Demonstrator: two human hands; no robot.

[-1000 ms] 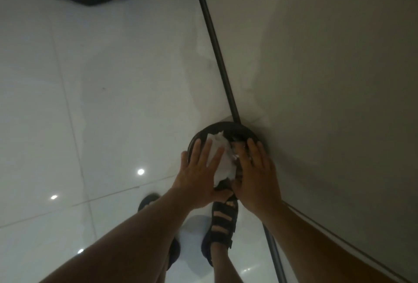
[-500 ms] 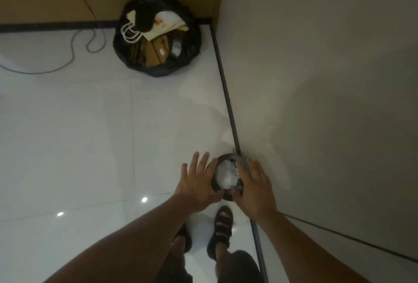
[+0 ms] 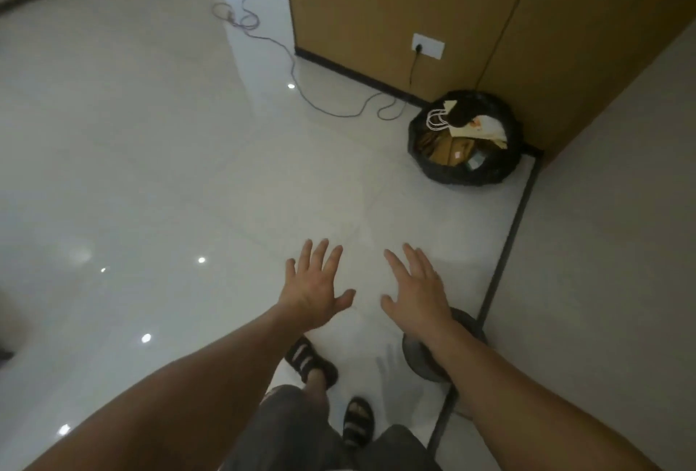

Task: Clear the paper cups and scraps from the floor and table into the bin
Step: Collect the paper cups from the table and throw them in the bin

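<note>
Glossy white floor tiles (image 3: pixel 150 169) meet brown wall panels and a pale grey wall. Low on the right, against the grey wall, stands a small round dark bin (image 3: pixel 416 359), its inside hidden under the right forearm. The left hand (image 3: pixel 314 284) and right hand (image 3: pixel 416 290) hover palm-down, fingers spread wide, holding nothing. In the far corner sits what seems a black rubbish bag (image 3: pixel 452 177) stuffed with paper and card

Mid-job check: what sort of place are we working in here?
Probably an indoor room corner, office or flat, unclear which: glossy white tiled floor, a tan panelled wall with a socket and trailing cable, and a full black rubbish bag.
</note>
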